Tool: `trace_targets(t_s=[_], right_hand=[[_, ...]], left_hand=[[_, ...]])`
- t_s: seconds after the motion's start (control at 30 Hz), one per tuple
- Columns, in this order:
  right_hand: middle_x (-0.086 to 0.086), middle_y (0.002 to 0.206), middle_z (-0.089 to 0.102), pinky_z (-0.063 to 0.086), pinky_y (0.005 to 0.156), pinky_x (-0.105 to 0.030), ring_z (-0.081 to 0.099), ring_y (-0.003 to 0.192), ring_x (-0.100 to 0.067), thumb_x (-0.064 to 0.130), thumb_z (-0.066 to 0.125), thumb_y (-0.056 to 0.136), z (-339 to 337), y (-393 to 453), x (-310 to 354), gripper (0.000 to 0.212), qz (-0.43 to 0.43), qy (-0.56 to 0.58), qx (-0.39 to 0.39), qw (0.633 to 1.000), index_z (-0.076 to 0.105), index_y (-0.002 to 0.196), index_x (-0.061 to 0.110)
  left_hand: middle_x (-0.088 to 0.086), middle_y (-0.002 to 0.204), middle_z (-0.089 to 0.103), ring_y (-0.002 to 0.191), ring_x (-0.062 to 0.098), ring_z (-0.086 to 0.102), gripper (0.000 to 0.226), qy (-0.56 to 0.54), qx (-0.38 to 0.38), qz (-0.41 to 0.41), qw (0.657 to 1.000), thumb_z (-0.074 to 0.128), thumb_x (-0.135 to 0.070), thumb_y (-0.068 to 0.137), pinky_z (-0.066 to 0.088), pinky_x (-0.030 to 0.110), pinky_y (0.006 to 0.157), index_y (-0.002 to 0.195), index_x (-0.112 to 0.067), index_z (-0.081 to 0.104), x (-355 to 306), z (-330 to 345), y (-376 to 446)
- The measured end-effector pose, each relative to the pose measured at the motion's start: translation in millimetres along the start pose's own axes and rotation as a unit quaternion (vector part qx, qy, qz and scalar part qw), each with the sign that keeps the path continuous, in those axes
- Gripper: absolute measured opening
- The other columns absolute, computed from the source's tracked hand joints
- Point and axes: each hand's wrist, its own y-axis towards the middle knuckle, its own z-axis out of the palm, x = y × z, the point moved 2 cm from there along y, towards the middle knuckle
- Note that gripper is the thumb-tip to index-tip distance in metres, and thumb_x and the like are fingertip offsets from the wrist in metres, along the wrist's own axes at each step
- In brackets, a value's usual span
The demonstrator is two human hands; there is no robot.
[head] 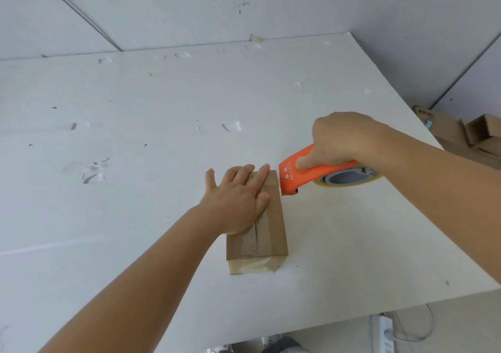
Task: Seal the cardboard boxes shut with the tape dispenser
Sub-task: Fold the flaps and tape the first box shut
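A small cardboard box (267,233) lies on the white bench (162,108), a strip of tape (252,241) along its top; the left hand (238,203) presses flat on the box, fingers straight; just right of the box's far end, the right hand (344,141) has its grip round an orange tape dispenser (311,172); more boxes (466,138) lie well right of it, past the bench edge.

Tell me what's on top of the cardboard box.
The left hand presses flat on the cardboard box; a tape strip runs along its top seam. The strip's middle is hidden under the hand.
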Motion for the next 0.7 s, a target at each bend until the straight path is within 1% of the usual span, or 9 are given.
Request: trace_targets(t_s=[0.1,0.2,0.3,0.4,0.5,0.6,0.63,0.67,0.7], right_hand=[[0.000,0.068,0.049,0.030,0.050,-0.025,0.044,0.056,-0.017,0.046,0.062,0.078,-5,4,23,0.034,-0.006,-0.073,-0.039,0.997,0.046,0.066,0.018],[0.003,0.068,0.045,0.028,0.048,-0.023,0.040,0.055,-0.015,0.036,0.059,0.081,18,9,33,0.026,-0.015,-0.141,-0.009,0.990,0.045,0.067,0.019],[0.003,0.066,0.049,0.028,0.047,-0.024,0.043,0.054,-0.015,0.046,0.059,0.081,34,12,22,0.034,0.012,-0.074,0.013,0.997,0.049,0.066,0.018],[0.000,0.065,0.051,0.030,0.049,-0.024,0.045,0.054,-0.017,0.047,0.058,0.079,35,11,8,0.035,0.051,0.004,-0.019,0.999,0.049,0.065,0.016],[-0.002,0.066,0.051,0.029,0.050,-0.025,0.045,0.056,-0.018,0.051,0.059,0.079,36,8,0,0.040,0.086,0.056,-0.060,0.993,0.048,0.066,0.015],[-0.003,0.065,0.051,0.030,0.051,-0.027,0.045,0.056,-0.018,0.055,0.059,0.079,40,4,-7,0.045,0.117,0.105,-0.079,0.984,0.047,0.065,0.013],[-0.003,0.065,0.051,0.030,0.050,-0.027,0.045,0.056,-0.018,0.056,0.059,0.079,41,2,-8,0.047,0.127,0.121,-0.082,0.981,0.047,0.065,0.013],[-0.003,0.065,0.051,0.029,0.050,-0.027,0.045,0.056,-0.018,0.056,0.059,0.080,43,1,-10,0.048,0.137,0.135,-0.084,0.978,0.046,0.065,0.012],[-0.004,0.065,0.050,0.029,0.049,-0.028,0.044,0.056,-0.018,0.057,0.059,0.080,44,-1,-12,0.049,0.147,0.148,-0.087,0.974,0.046,0.065,0.012]], left_hand=[[-0.006,0.157,0.005,0.145,0.017,0.001,0.057,0.010,-0.006,0.007,1.000,0.008,-0.046,0.099,-0.003,0.056,0.114,0.150,-0.029,-0.011,-1,-1,1],[-0.005,0.152,0.013,0.143,0.016,0.006,0.057,0.004,-0.010,0.017,1.000,0.009,-0.046,0.099,-0.003,0.054,0.115,0.150,-0.028,-0.010,2,1,-1],[-0.004,0.147,0.022,0.139,0.018,0.016,0.058,-0.010,-0.015,0.020,1.000,0.015,-0.048,0.099,0.002,0.051,0.115,0.151,-0.030,-0.003,4,-1,1],[-0.003,0.136,0.038,0.128,0.019,0.033,0.057,-0.067,-0.018,0.031,0.997,0.033,-0.052,0.095,0.017,0.045,0.110,0.146,-0.032,0.018,9,-9,11],[-0.006,0.123,0.049,0.116,0.017,0.045,0.053,-0.117,0.015,0.034,0.992,0.047,-0.055,0.089,0.027,0.039,0.102,0.134,-0.029,0.036,15,-18,19],[-0.007,0.106,0.060,0.102,0.017,0.053,0.046,-0.111,0.045,0.021,0.993,0.049,-0.061,0.085,0.028,0.038,0.099,0.117,-0.027,0.050,17,-21,27],[-0.006,0.104,0.061,0.102,0.018,0.053,0.047,-0.095,0.045,0.019,0.994,0.049,-0.063,0.084,0.027,0.038,0.099,0.114,-0.028,0.052,17,-23,28],[-0.005,0.111,0.060,0.108,0.019,0.051,0.051,-0.078,0.040,0.020,0.996,0.049,-0.066,0.082,0.026,0.039,0.101,0.117,-0.029,0.052,18,-24,30],[-0.004,0.127,0.054,0.121,0.021,0.045,0.059,-0.066,0.032,0.026,0.997,0.049,-0.066,0.081,0.023,0.042,0.105,0.129,-0.031,0.046,17,-24,30]])
